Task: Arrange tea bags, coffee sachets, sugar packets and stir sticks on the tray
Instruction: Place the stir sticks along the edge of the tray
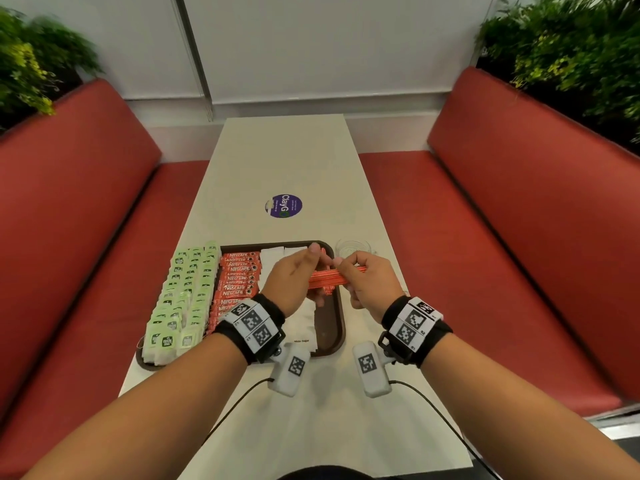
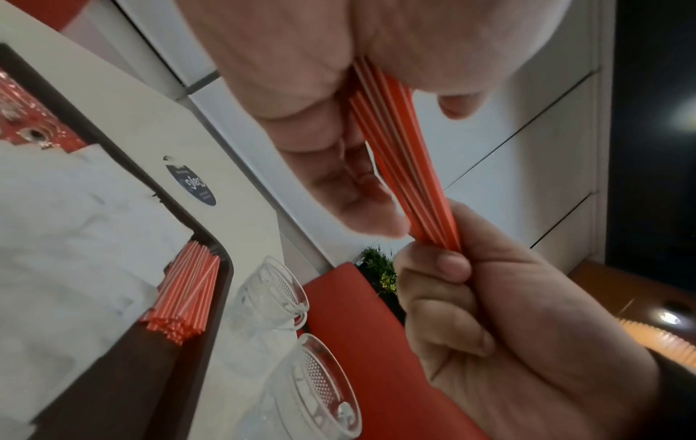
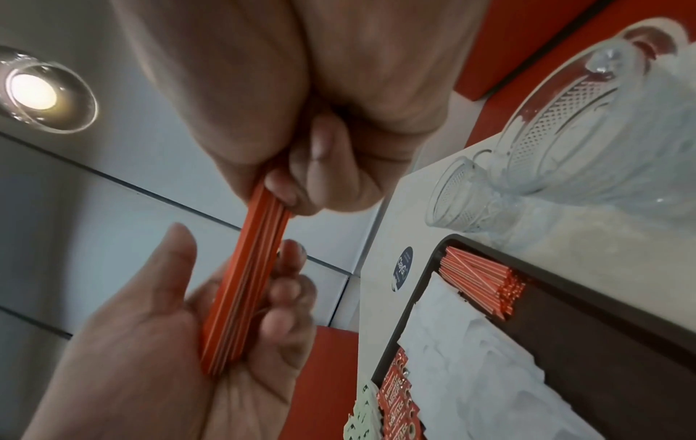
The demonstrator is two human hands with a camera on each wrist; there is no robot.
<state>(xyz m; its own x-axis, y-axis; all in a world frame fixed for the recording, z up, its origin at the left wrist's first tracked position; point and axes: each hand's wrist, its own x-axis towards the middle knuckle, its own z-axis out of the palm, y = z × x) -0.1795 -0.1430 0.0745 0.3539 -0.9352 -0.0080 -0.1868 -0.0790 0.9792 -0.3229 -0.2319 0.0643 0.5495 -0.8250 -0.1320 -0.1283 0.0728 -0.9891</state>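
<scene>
Both hands hold one bundle of orange stir sticks (image 1: 329,277) level above the right part of the brown tray (image 1: 334,327). My left hand (image 1: 310,271) cups its left end with fingers curled round it (image 3: 286,297). My right hand (image 1: 346,273) grips the other end (image 2: 437,235). A second bundle of stir sticks (image 2: 184,297) lies in the tray's far right corner. On the tray, from left to right, lie rows of green tea bags (image 1: 187,292), red coffee sachets (image 1: 239,275) and white sugar packets (image 1: 304,329).
Two clear patterned glasses (image 1: 353,249) stand on the white table (image 1: 287,168) just beyond the tray's right corner. A round purple sticker (image 1: 284,206) is on the table's middle. Red booth seats (image 1: 485,237) flank the table, with plants behind them.
</scene>
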